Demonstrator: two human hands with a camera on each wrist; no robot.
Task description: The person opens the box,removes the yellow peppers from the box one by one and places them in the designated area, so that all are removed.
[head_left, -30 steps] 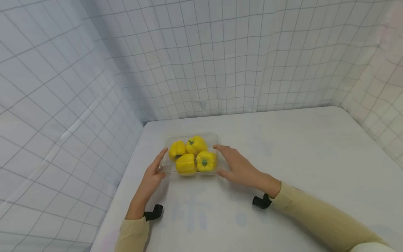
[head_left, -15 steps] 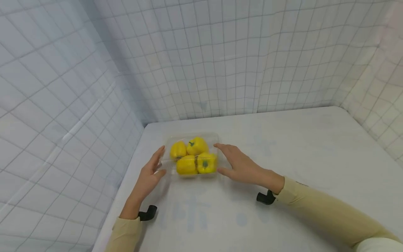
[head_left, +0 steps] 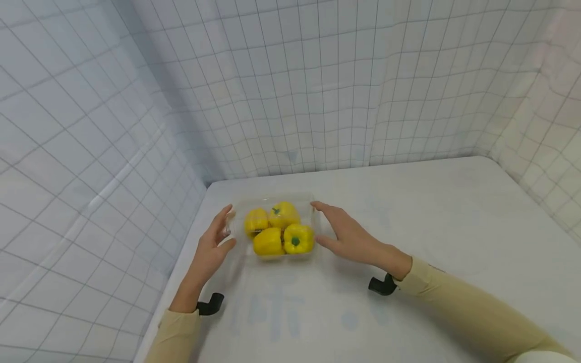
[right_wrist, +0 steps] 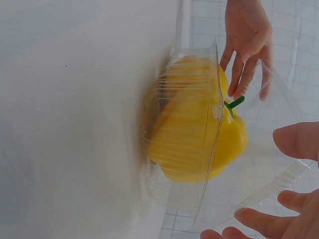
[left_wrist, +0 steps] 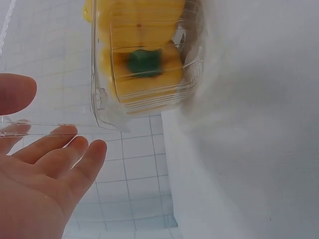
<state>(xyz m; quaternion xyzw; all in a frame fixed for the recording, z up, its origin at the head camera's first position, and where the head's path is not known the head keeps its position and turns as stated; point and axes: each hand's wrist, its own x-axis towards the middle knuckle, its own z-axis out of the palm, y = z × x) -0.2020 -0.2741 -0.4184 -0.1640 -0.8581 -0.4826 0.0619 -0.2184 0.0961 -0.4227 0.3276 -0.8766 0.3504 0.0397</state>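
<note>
Several yellow bell peppers (head_left: 268, 242) sit in a clear plastic clamshell box (right_wrist: 211, 149) on the table. Its transparent lid (right_wrist: 273, 187) is apart from the base rim, above the peppers. My left hand (head_left: 211, 248) is at the lid's left side, thumb and fingers spread. In the left wrist view, a lid edge (left_wrist: 42, 130) crosses its outstretched fingers. My right hand (head_left: 351, 239) is at the lid's right side; in the right wrist view, its fingertips (right_wrist: 249, 215) touch the lid edge, with the thumb well apart. One pepper's green stem (right_wrist: 234, 103) pokes above the base rim.
The box stands toward the back left of a white table (head_left: 426, 232). White grid-patterned cloth (head_left: 299, 91) hangs behind the table and at both sides. A black device (head_left: 211, 304) is strapped at the left wrist, and a similar device (head_left: 383, 285) at the right.
The lid's front edge has lifted away from the base. My left hand has shifted slightly left and up, my right hand slightly outward. The peppers have stayed in the box.
</note>
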